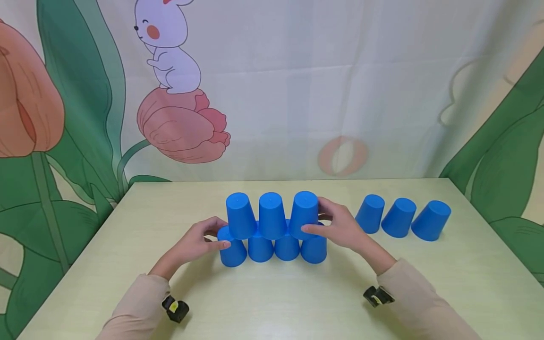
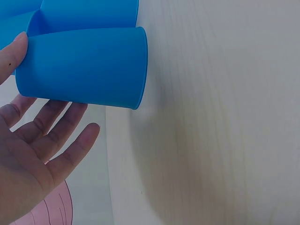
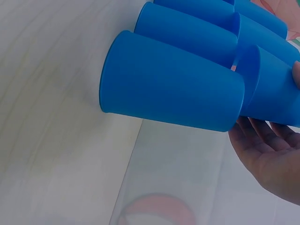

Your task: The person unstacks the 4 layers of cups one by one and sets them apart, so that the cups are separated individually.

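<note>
Several upside-down blue cups stand side by side as a bottom row, with three more upside down above them. My left hand [image 1: 199, 242] holds the leftmost bottom cup [image 1: 233, 256], thumb on the near side and fingers behind, near its narrow top; the left wrist view shows the same cup [image 2: 84, 68]. With thumb and fingers my right hand [image 1: 341, 225] grips the rightmost upper cup [image 1: 304, 212], which sits over the two right bottom cups. In the right wrist view its rim meets the top of the rightmost bottom cup [image 3: 171, 82]. The middle upper cup [image 1: 272, 215] is untouched.
Three more blue cups stand upside down on the right of the table: a left one [image 1: 370, 214], a middle one [image 1: 399, 217] and a right one [image 1: 431, 221]. A printed curtain [image 1: 272, 94] hangs behind the pale table [image 1: 272, 302].
</note>
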Action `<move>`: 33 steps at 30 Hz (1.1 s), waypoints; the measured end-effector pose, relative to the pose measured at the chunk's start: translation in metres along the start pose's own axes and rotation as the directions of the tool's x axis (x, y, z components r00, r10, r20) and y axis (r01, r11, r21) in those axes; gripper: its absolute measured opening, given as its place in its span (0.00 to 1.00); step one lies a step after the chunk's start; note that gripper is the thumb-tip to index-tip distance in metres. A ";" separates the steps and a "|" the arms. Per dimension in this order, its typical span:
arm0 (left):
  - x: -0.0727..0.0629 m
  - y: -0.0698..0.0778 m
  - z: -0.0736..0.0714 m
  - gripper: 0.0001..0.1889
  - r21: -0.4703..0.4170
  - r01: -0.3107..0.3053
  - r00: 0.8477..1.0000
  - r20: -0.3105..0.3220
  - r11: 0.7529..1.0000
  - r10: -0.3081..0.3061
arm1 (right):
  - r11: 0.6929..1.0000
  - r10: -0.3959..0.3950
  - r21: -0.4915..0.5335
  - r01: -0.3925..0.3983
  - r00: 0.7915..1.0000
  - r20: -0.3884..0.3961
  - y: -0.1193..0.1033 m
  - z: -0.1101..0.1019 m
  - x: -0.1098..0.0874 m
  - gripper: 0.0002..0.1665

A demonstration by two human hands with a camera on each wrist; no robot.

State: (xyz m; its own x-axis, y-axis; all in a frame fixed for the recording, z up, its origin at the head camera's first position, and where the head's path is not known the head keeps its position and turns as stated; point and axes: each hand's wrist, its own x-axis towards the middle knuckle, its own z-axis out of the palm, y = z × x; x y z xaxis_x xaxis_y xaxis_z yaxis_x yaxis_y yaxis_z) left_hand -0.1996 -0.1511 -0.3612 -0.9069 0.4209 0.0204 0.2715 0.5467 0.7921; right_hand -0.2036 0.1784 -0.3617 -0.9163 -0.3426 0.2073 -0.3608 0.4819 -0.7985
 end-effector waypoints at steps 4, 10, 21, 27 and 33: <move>0.003 -0.008 0.001 0.19 -0.001 0.003 1.000 -0.004 1.000 -0.003 | 1.000 0.000 -0.008 0.000 1.000 0.005 -0.002 -0.004 -0.003 0.37; 0.015 -0.036 0.005 0.22 -0.003 0.010 1.000 -0.013 1.000 -0.010 | 1.000 -0.001 -0.028 0.000 1.000 -0.015 -0.005 -0.011 -0.011 0.36; 0.013 -0.037 0.005 0.23 -0.017 0.000 1.000 -0.018 1.000 -0.001 | 0.997 -0.003 -0.072 -0.001 0.999 -0.052 -0.006 -0.023 -0.025 0.35; 0.014 -0.038 0.005 0.23 -0.008 -0.001 1.000 -0.022 1.000 0.001 | 0.997 0.002 -0.075 -0.006 0.998 -0.061 -0.009 -0.030 -0.033 0.35; 0.010 -0.025 0.006 0.20 -0.003 0.021 0.999 -0.028 1.000 -0.021 | 0.996 0.005 -0.088 -0.011 0.998 -0.069 -0.010 -0.037 -0.041 0.36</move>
State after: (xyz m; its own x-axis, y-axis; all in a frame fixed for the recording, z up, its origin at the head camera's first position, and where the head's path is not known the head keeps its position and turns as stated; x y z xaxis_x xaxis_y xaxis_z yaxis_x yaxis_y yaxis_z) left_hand -0.2139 -0.1567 -0.3846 -0.9211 0.3889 0.0204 0.2511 0.5531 0.7943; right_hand -0.1689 0.2176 -0.3411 -0.9280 -0.2839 0.2413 -0.3643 0.5549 -0.7479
